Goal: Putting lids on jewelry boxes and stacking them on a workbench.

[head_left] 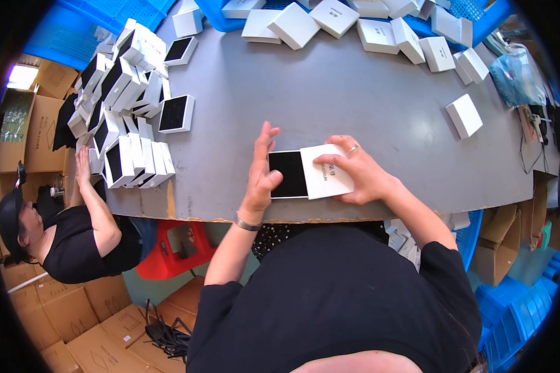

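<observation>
Box base: I see the white box base (290, 174), black inside, lying on the grey surface (330, 93) with the hands at either end.
White lid: I find the lid (322, 183) at the base's right end; how far it overlaps I cannot tell.
Right hand: this right hand (364, 174), ringed, holds the lid, to the right of the base.
Left hand: I see the left hand (260, 177) spread wide at the base's left end, thumb over the black; whether it presses I cannot tell.
Open boxes: left of the base, a crowded cluster of open boxes (119, 163), with a single open box (176, 114) nearer it.
Closed boxes: a lone white box (464, 116) to the base's right and beyond; more closed boxes (336, 17) well beyond it.
Co-worker: I have a co-worker (74, 239) well left of the base, beside a red stool (168, 255).
</observation>
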The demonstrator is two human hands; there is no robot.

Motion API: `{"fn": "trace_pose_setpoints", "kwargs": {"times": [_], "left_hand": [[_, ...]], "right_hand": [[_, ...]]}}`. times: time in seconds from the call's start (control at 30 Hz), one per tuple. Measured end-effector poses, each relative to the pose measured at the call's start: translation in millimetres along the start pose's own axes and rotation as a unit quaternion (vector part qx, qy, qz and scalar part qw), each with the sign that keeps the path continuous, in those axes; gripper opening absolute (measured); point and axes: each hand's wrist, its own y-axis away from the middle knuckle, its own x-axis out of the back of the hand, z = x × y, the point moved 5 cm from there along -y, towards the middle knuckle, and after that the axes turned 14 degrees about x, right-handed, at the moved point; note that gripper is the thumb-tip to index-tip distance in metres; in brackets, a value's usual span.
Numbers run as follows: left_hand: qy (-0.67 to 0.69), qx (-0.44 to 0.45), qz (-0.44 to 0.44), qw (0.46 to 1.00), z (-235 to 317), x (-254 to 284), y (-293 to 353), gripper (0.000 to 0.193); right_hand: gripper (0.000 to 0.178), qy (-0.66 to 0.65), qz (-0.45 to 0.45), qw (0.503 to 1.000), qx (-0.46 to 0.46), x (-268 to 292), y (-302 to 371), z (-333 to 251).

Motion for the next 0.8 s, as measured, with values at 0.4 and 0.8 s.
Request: {"fn": "trace_pose_setpoints", "kwargs": {"times": [0.4,0.8], "left_hand": [[-0.239,-0.094,0.195,0.947,-4,15,-19,0.078],[-0.57,-0.028,0.327,0.754,4,135,-69,0.052]], "right_hand": [[0.089,0.099,-0.05,0.99,-0.083,5,2,-19],[0.102,0.49,0.136,0.727,-0.461,219,202,57]]}}
